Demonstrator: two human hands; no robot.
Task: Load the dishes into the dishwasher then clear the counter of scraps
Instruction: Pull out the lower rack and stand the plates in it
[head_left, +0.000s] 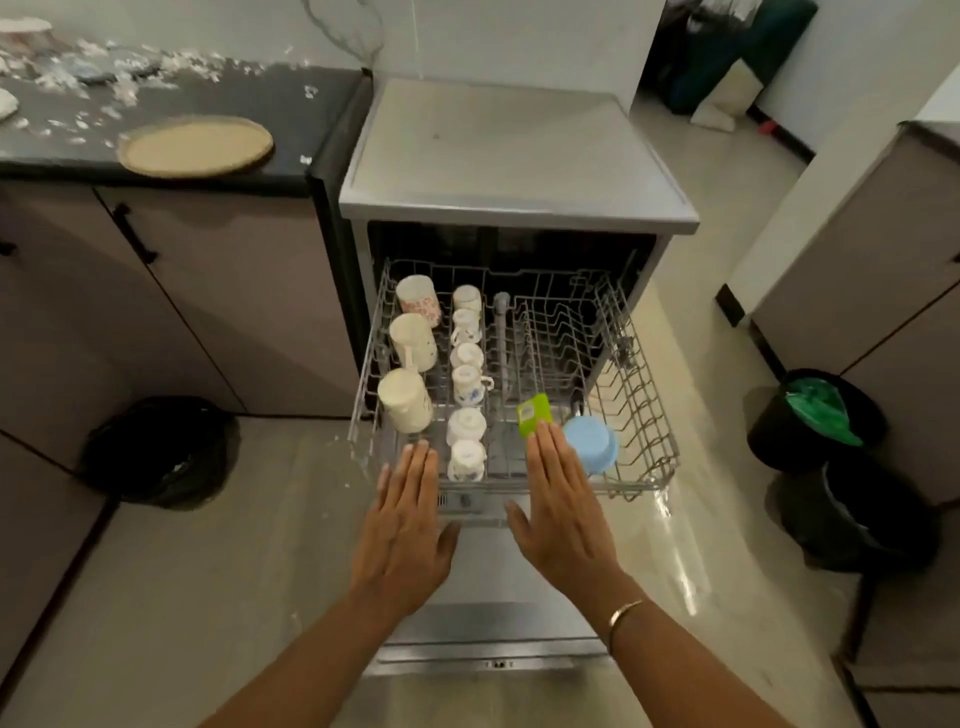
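While the rack (644, 415) is pulled out, both hands are empty.
The plate (196, 145) lies on the counter (291, 114) near its front edge, scraps (104, 78) behind it; it looks rigid and probably breakable, so take it by the rim. Mugs (405, 400) fill the rack's left side. Left hand (402, 535) and right hand (563, 514) hover flat, fingers straight, at the rack's front.

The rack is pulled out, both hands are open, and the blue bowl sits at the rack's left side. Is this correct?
Not quite: the head view shows the blue bowl at the right side of the rack, beside the right hand. The rest holds.
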